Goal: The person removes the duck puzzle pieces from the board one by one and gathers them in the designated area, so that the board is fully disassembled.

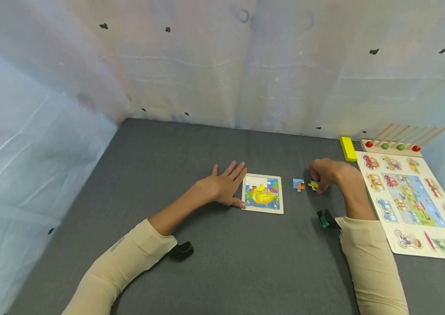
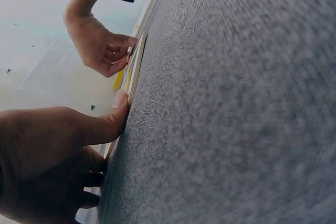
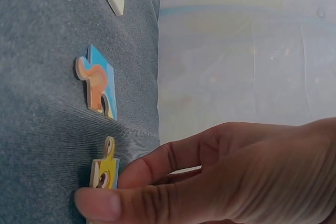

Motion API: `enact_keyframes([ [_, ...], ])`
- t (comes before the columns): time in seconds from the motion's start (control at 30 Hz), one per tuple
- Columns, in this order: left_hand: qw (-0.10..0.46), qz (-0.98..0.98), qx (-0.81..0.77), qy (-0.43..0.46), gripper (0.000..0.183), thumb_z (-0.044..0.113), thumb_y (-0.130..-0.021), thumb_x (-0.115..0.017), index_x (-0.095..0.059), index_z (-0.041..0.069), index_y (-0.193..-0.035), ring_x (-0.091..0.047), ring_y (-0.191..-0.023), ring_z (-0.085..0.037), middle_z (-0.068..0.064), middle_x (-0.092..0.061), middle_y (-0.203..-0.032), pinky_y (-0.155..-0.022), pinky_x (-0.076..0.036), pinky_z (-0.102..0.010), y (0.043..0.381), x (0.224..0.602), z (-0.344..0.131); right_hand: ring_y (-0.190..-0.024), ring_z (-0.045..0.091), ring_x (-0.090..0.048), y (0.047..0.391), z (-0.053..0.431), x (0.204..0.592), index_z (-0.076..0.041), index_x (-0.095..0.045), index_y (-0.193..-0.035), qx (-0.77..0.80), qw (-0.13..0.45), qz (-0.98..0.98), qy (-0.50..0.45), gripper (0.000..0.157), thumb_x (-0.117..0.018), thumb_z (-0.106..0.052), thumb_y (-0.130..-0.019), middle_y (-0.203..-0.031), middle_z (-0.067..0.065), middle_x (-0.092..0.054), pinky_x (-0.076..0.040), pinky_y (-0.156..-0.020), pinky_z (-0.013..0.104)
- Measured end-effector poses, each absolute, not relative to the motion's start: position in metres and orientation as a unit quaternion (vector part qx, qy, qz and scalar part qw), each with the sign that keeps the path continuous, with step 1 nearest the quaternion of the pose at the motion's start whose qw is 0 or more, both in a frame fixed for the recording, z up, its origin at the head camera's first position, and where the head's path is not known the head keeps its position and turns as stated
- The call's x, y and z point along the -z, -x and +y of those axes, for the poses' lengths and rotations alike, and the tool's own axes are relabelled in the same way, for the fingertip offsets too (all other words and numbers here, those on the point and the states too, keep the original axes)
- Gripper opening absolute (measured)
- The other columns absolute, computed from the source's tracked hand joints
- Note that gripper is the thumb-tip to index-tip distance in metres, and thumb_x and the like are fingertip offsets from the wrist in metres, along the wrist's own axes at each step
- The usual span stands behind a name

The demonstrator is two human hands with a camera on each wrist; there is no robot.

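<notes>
A small framed jigsaw puzzle [image 1: 263, 194] with a yellow bird picture lies on the dark table, its upper left part showing bare board. My left hand [image 1: 226, 185] rests at its left side with fingers spread; in the left wrist view the thumb [image 2: 118, 113] touches the frame's edge. Right of the puzzle, my right hand [image 1: 326, 173] pinches a yellow puzzle piece [image 3: 107, 167] with an eye printed on it, between thumb and fingers. Between the frame and that hand lies a blue and orange puzzle piece [image 1: 299, 185], loose on the cloth.
On the right lies a large picture board [image 1: 415, 205] with vehicles and figures. Behind it stands a wooden base with thin upright sticks [image 1: 411, 138] and red and green beads. A yellow block [image 1: 348, 148] lies beside them. Pale sheeting [image 1: 222, 65] hangs behind the table.
</notes>
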State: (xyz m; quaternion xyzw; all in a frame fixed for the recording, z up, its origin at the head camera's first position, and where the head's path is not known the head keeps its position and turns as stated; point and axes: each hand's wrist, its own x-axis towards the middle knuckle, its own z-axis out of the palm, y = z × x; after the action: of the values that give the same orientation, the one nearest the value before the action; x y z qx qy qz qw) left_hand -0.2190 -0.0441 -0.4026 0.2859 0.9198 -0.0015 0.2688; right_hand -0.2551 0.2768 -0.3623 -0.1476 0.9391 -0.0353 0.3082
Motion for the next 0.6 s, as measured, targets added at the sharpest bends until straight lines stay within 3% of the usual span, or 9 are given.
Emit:
enact_keyframes([
  [0.6, 0.269, 0.919, 0.006, -0.288, 0.112, 0.070, -0.097, -0.056, 0.009, 0.015, -0.169, 0.015, -0.166, -0.025, -0.003, 0.019, -0.177, -0.130, -0.003, -0.067, 0.2209, 0.4039, -0.0445, -0.081, 0.022, -0.052, 0.2541, 0.2750, 0.3626, -0.006, -0.058, -0.092, 0.035, 0.310, 0.942, 0.127, 0.032, -0.087, -0.003, -0.080, -0.086, 0.006, -0.053, -0.042, -0.069, 0.034],
])
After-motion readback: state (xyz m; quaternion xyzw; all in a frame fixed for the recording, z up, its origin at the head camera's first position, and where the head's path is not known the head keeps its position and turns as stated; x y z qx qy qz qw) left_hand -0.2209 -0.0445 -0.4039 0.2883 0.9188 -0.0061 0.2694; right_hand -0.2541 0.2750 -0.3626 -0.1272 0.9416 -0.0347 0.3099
